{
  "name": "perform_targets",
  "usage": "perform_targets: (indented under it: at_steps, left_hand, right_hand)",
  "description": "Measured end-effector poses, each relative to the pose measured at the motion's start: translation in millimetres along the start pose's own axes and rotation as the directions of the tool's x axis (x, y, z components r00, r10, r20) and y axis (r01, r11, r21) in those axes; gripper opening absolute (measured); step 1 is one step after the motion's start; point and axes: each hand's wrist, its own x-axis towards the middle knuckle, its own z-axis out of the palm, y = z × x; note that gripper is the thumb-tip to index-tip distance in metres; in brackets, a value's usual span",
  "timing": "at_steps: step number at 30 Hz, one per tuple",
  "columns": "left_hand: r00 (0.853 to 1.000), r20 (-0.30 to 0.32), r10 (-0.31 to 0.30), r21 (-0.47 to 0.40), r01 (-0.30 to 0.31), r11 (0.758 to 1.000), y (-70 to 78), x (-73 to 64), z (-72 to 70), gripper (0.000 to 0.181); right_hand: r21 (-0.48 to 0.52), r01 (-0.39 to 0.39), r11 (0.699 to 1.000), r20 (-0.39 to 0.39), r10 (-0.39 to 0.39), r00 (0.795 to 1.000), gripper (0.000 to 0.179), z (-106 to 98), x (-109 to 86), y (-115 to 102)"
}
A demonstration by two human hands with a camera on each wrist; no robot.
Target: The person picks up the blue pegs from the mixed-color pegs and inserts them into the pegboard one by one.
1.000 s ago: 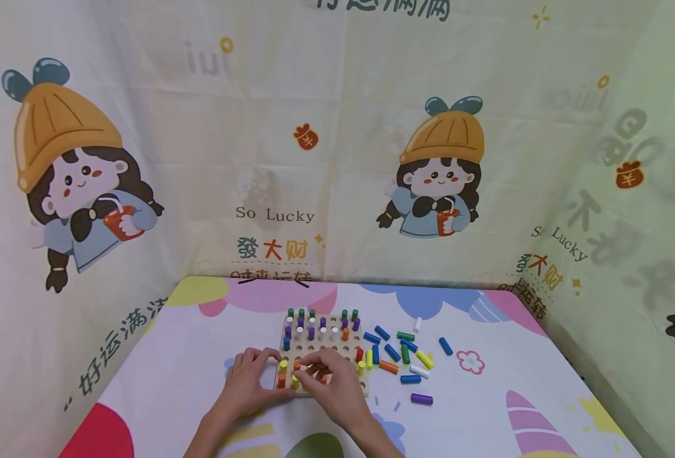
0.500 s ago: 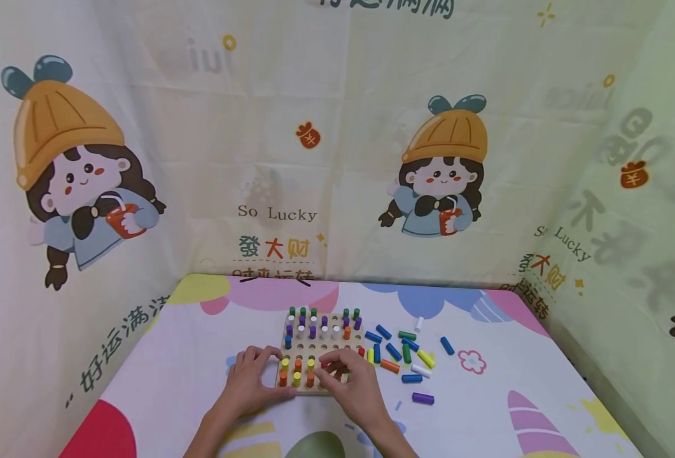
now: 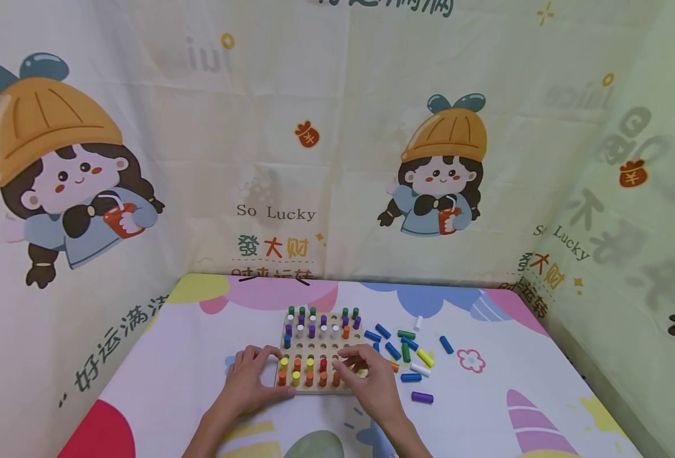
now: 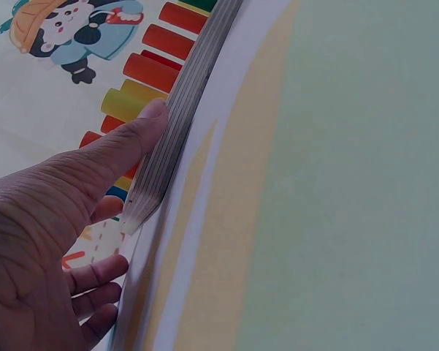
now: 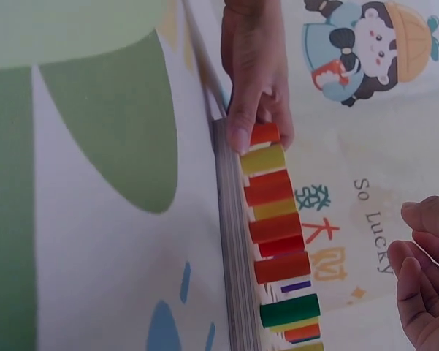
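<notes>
A wooden pegboard (image 3: 308, 348) lies on the table with coloured pegs upright in its holes. My left hand (image 3: 250, 378) grips its near left corner, the thumb (image 4: 155, 113) along the front edge and the index finger at the left side. My right hand (image 3: 374, 380) hovers over the near right part of the board, thumb and index finger bent and apart. Nothing shows between those fingers in the right wrist view. Close to its fingertips stand a red peg (image 3: 323, 365) and an orange peg (image 3: 336, 380). The hand hides some holes and pegs at the right.
Several loose pegs lie right of the board, among them a purple peg (image 3: 422, 397), a yellow peg (image 3: 425, 358) and a blue peg (image 3: 446, 345). A printed cloth (image 3: 337, 159) hangs behind the patterned table (image 3: 474, 420) and along its sides.
My right hand has moved rightward along the near rows, uncovering yellow, orange and red pegs and now covering some loose pegs beside the board. The left hand keeps its place on the board.
</notes>
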Motion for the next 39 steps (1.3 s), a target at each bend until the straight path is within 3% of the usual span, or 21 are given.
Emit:
perform_targets:
  at_steps: [15,22,32,39]
  left_hand:
    - [1.0,0.006,-0.008,-0.007,0.008,1.0,1.8,-1.3,-2.1,0.073]
    - [1.0,0.01,-0.012,-0.012,0.012,1.0,0.8,-1.0,-1.9,0.073]
    - [1.0,0.002,-0.012,-0.015,0.012,1.0,0.0,-0.7,-1.0,0.073]
    - [1.0,0.005,-0.01,-0.016,0.01,1.0,-0.2,-0.8,-1.4,0.074]
  right_hand:
    - [0.042,-0.045,0.998,-0.072,0.048,0.996,0.016,-18,3.5,18]
    - [0.0,-0.012,1.0,-0.15,0.012,0.989,0.015,-26,5.5,30]
    - [-0.043,-0.158,0.987,-0.163,0.149,0.975,0.019,-37,10.3,46]
    - [-0.105,-0.216,0.971,-0.164,0.198,0.966,0.021,-42,12.3,59]
